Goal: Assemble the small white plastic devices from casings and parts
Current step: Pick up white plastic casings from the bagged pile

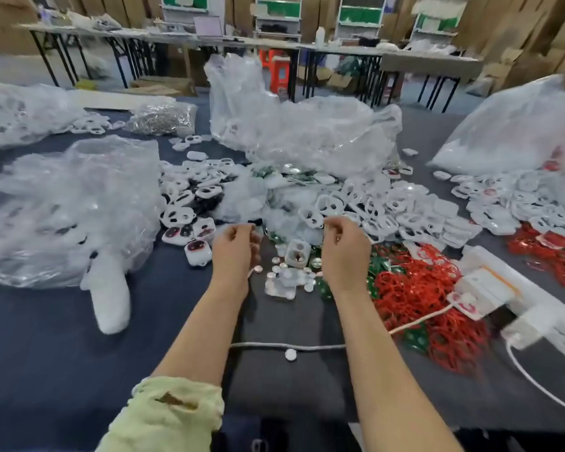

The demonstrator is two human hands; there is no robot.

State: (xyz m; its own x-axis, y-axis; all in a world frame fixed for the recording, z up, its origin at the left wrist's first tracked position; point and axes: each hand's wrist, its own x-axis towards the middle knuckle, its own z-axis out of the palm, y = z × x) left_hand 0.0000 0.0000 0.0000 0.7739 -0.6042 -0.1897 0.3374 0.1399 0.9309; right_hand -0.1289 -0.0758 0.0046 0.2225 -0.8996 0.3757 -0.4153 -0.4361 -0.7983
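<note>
Both hands are held a little above the middle of the bench (62, 337), which is covered with a dark cloth. The left hand (237, 246) has its fingers (242, 230) curled inward, with the tips close to the thumb. The right hand (341, 244) is in the same posture, the thumb and forefinger nearly together at the top. The picture is blurred there, so I cannot tell if either hand pinches a small part or holds nothing. The two hands are apart and do not touch each other.

Between them, on the cloth, one white casing (297, 254) with two holes stands alone. Just in front of it, toward the near edge, lies a group of small round discs (286, 272). Neither hand touches the casing or the discs.

Toward the right edge there is a heap of empty white casings (405, 210), and nearer to the person a heap of red rings (415, 288) with some green parts (377, 265) beside it. To the left of the hands lie casings with dark inserts (190, 228). Big clear plastic bags stand at the left edge (69, 207), at the far middle (300, 132) and at the far right corner (509, 132). A white cord (261, 346) runs along the near edge under both forearms.
</note>
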